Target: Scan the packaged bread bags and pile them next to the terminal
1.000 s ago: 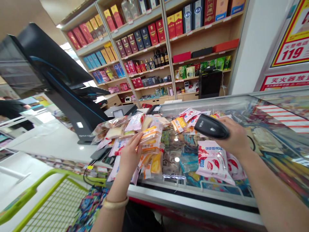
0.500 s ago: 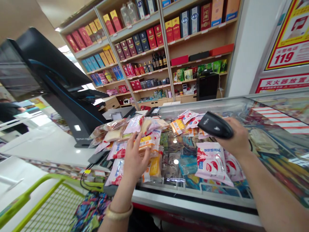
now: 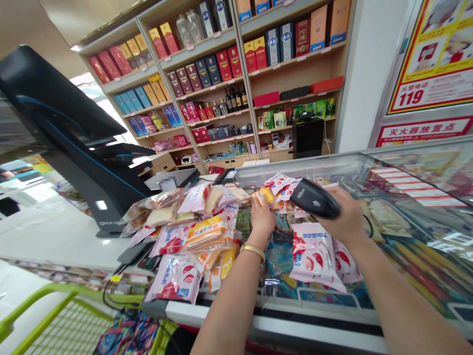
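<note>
My right hand (image 3: 342, 217) is wrapped round a black handheld barcode scanner (image 3: 314, 198), its head pointing left over the glass counter. My left hand (image 3: 263, 218) has its fingers closed on the near edge of an orange-and-white food packet (image 3: 264, 195). Pink-and-white packets (image 3: 278, 183) lie right behind that packet. Below the scanner rests another pink packet (image 3: 314, 254) with red pictures, overlapping a similar one. To the left of my left arm is a heap of wrapped breads, among them an orange-labelled packet (image 3: 207, 230) on top and a pink packet (image 3: 176, 278) at the front.
A black checkout screen (image 3: 74, 113) stands on the white counter (image 3: 70, 212) at left. Goods show beneath the glass top of the chest freezer (image 3: 369, 172). A green shopping cart (image 3: 66, 315) is at lower left. Shelves of boxes (image 3: 207, 69) line the back.
My left hand has moved right and away from me, from the left heap to the orange packet near the scanner. My right hand keeps the scanner. The view has shifted slightly right.
</note>
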The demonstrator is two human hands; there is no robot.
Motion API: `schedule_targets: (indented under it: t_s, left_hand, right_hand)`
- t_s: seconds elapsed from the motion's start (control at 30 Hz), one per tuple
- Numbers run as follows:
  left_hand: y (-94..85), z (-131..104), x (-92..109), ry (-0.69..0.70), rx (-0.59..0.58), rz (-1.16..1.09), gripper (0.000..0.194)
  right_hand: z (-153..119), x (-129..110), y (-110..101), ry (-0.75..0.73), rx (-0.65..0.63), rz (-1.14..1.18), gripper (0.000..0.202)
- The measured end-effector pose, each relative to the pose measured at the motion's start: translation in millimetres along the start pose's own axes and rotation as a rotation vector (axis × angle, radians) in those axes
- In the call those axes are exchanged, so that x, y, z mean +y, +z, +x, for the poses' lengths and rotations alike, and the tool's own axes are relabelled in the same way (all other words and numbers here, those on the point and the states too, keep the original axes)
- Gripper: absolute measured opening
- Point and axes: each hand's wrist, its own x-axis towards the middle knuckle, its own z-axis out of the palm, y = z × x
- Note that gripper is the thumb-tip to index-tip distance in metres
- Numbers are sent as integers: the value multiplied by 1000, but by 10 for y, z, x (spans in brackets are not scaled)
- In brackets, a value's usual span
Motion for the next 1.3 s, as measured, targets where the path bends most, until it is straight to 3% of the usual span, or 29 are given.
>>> schedule_targets:
  t_s: [0.2, 0.33, 0.5, 0.6, 0.67, 0.77, 0.83, 1.0, 1.1, 1.3]
  left_hand:
    - [39, 32, -67, 2, 24, -108, 60]
    - [9, 35, -89, -74, 44, -356, 55]
    - [-56, 78, -129, -124, 220, -799, 39]
    - [-153, 107, -140, -155, 257, -928, 36]
    - [-243, 86, -134, -186, 266, -1174, 33]
    - [-382, -34, -110, -192, 259, -1745, 21]
    - [-448, -146, -88, -158, 237, -1958, 17]
    - [-446, -339, -25, -86, 317, -2037, 17]
    - [-378, -352, -9, -63, 387, -2035, 15]
    - [-301, -328, -31, -41, 416, -2014, 14]
  right_hand:
    - [-17, -2, 8, -21, -15, -34, 17]
    - [-5, -11, -3, 2, -1, -29, 15]
    - [11, -37, -26, 12, -12, -23, 16]
    - [20, -56, -38, 18, -20, -32, 16]
    - [27, -71, -50, 0, -28, -21, 15]
    - [39, -101, -72, -2, -46, 14, 14]
    - [47, -125, -88, 23, -60, 41, 14]
    - [69, -183, -101, 37, -145, 131, 17]
    - [68, -205, -82, 14, -217, 192, 17]
    - [32, -221, -47, 36, -292, 228, 16]
